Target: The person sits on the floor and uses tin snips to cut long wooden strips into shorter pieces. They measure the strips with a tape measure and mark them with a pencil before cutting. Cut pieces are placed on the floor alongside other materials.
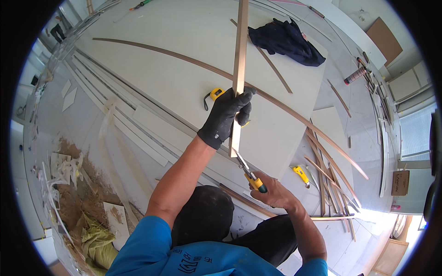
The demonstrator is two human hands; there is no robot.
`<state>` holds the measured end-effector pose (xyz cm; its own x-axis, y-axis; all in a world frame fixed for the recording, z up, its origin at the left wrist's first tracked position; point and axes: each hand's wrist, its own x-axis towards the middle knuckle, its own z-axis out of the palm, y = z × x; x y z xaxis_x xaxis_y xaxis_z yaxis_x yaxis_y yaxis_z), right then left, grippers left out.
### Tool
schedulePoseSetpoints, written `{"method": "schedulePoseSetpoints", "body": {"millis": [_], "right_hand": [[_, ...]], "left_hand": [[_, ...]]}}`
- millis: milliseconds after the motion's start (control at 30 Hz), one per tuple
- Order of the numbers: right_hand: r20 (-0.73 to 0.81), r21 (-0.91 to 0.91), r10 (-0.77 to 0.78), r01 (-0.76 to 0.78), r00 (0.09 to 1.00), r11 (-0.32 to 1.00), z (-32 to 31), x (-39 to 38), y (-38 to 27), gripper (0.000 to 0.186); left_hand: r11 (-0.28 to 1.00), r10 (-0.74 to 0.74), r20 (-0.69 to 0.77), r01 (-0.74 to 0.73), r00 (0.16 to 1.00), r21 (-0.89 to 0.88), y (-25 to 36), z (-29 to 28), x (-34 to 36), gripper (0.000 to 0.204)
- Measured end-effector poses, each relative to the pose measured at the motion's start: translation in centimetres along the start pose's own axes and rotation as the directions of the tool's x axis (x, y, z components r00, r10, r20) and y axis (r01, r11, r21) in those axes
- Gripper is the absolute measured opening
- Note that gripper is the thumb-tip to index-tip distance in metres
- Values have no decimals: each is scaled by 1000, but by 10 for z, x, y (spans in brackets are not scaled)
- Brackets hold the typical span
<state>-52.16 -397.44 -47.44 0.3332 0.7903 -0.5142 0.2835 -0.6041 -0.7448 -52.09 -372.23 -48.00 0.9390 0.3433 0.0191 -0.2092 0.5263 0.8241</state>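
My left hand (228,112), in a black glove, is closed around a long, narrow, gold-toned trim strip (240,55). The strip rises away from me, and its near end shows below the glove. My bare right hand (272,189) grips what look like snips (249,173) with grey pointed jaws and yellow-and-green handles. Their tips meet the strip's near end; whether the jaws are apart is hard to make out. Just beyond the glove, a yellow tape measure (216,94) lies on a large pale board (165,64).
A long brown strip (184,57) crosses the board, near a dark cloth (287,41). On my right are a yellow utility knife (300,176), several loose strips (329,170) and a tube (355,76). White strips (124,119) and a yellow-green sack (96,241) lie left.
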Motion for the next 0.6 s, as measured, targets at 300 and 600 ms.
{"method": "schedulePoseSetpoints", "body": {"millis": [300, 600], "right_hand": [[-23, -11, -21, 21, 999, 1000, 2, 0, 3, 56], [-17, -22, -56, 55, 998, 998, 7, 9, 19, 57]], "left_hand": [[1000, -4, -9, 4, 1000, -14, 2, -1, 3, 27], [1000, -16, -28, 17, 999, 18, -14, -7, 4, 34]]}}
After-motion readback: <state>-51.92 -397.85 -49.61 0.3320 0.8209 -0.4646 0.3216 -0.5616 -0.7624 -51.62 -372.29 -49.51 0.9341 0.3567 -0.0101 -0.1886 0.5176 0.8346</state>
